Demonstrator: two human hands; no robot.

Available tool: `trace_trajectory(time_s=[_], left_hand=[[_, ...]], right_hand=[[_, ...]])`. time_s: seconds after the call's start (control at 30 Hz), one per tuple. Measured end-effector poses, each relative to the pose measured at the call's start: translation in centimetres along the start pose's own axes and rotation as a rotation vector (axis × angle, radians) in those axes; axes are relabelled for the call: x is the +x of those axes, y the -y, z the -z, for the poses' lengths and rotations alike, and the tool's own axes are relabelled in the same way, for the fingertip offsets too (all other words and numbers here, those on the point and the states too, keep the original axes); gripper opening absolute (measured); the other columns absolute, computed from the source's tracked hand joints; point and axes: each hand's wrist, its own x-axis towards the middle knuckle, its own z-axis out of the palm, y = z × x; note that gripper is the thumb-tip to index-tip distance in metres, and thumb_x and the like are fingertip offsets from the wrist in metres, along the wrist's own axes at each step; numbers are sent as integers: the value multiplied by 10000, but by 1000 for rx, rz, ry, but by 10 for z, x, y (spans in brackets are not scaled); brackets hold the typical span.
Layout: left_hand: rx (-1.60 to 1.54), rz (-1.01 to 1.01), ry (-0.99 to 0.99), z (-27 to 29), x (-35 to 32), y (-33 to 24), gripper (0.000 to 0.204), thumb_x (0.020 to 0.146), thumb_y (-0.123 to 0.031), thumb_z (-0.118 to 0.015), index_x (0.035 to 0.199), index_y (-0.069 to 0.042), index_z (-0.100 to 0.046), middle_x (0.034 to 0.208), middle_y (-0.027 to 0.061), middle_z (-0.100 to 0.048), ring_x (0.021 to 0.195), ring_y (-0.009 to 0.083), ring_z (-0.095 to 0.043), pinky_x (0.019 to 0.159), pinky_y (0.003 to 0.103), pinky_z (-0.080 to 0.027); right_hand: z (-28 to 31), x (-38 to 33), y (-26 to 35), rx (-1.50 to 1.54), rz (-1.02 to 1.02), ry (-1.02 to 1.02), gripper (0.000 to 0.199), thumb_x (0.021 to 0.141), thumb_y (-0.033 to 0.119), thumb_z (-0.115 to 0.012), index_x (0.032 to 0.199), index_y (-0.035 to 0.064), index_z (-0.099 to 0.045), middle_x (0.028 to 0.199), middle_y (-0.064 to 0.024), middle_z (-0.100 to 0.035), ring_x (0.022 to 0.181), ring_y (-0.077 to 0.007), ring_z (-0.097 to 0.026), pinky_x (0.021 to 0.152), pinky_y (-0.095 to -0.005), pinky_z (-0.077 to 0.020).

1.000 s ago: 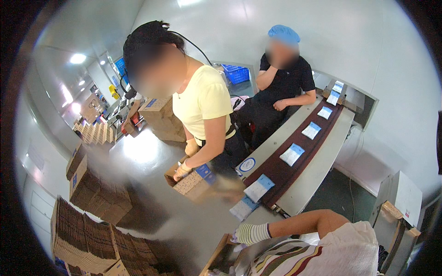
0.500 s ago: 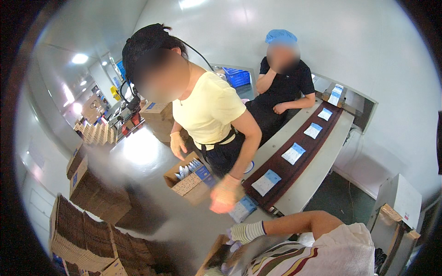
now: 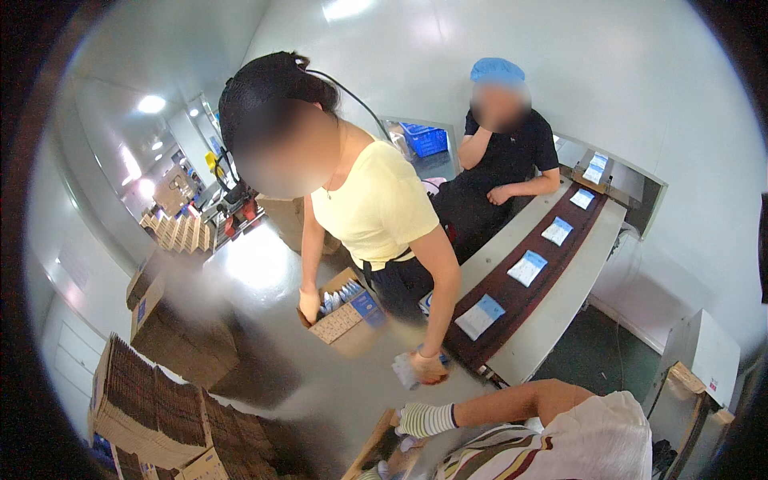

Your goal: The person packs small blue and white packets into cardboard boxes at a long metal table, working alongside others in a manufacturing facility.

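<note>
Low in the view, my right hand [image 3: 424, 419] wears a pale glove with a striped cuff. Its fingers are at the upper end of an open cardboard box [image 3: 370, 448], beside lavender patches that are too small to make out. Only a bit of my left hand [image 3: 376, 470] shows, in a similar glove by the box, cut off by the lower edge; its fingers are hidden. Just beyond, a co-worker in a yellow top holds a pale blue-and-white packet [image 3: 405, 370] in one gloved hand [image 3: 430, 366]. Their other hand [image 3: 310, 306] rests on a carton [image 3: 346, 320] of upright packets.
A dark red conveyor belt [image 3: 512, 300] carries blue-and-white packets [image 3: 480, 318] in a row. Beside it sits a person in a blue cap [image 3: 498, 70]. Stacked flat cardboard [image 3: 152, 400] stands at lower left, near larger brown cartons [image 3: 184, 336]. A grey metal table [image 3: 320, 384] lies between.
The co-worker's near hand has moved right and now holds a packet; their other hand has come down onto the carton. Packets on the belt appear slightly shifted. My right hand stays by the box.
</note>
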Motion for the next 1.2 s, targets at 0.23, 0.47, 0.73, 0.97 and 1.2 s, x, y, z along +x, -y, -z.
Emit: trace_trajectory(time_s=[0.23,0.47,0.73,0.97,1.2], left_hand=[[-63,86,154,26,26,9,481,909,-412,-416,962,21,-620,839,228,-632,768,399,-601,696,472,-470],[65,-19,-105,-47,33,-3,641,740,-383,-686,1205,-16,-440,1044,159,-548,934,297,-566,845,399,-447],[128,271,61,-1,39,-166,558,703,-420,-696,1047,-37,-481,882,183,-627,761,346,-629,652,424,-514],[-1194,251,-516,35,13,-292,616,829,-313,-654,1264,17,-368,1108,135,-557,1016,210,-540,884,360,-453],[-1905,593,-175,-113,-9,-315,388,812,-246,-658,1117,-38,-540,987,43,-593,850,152,-559,792,290,-475]], right_hand=[[34,0,-26,178,89,103,240,744,297,-622,784,62,-641,717,-137,-625,674,-332,-593,646,-447,-476],[36,-26,-13,110,-69,-271,406,726,395,-629,1011,109,-582,1056,-121,-534,1016,-317,-477,842,-452,-418],[163,-137,-52,483,-180,-229,451,796,392,-611,1093,58,-546,1100,-155,-544,1038,-344,-500,910,-443,-402],[217,-214,-71,1129,-293,-250,714,684,363,-760,1177,-50,-448,1100,-206,-577,1016,-307,-566,888,-380,-455],[203,-245,-47,375,23,121,232,774,196,-584,935,28,-578,817,-152,-630,761,-317,-622,654,-421,-506]])
